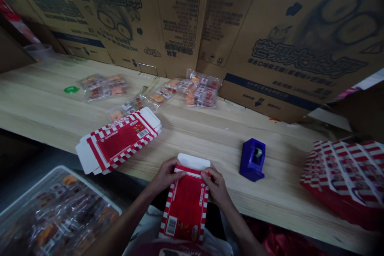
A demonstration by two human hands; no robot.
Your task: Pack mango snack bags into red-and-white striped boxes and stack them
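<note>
Between my two hands is a red carton (pixel 189 204) with red-and-white striped edges, a barcode and a white end flap pointing away from me. My left hand (pixel 166 174) grips its upper left corner, thumb on the printed face. On the upper right corner, my right hand (pixel 215 182) holds it the same way. The carton's lower end rests toward my lap. A stack of flat, matching cartons (pixel 120 140) lies to the left at the table's front edge. Right of my hands stands a blue tape dispenser (pixel 253 159).
Clear packets of orange pieces (pixel 202 90) lie along the back, with more packets (pixel 103 87) farther left. A white bin (pixel 61 168) of packets sits lower left. Striped cartons (pixel 345 176) are stacked at right. Large cardboard boxes (pixel 180 20) wall the back. A green lid (pixel 71 89) lies left.
</note>
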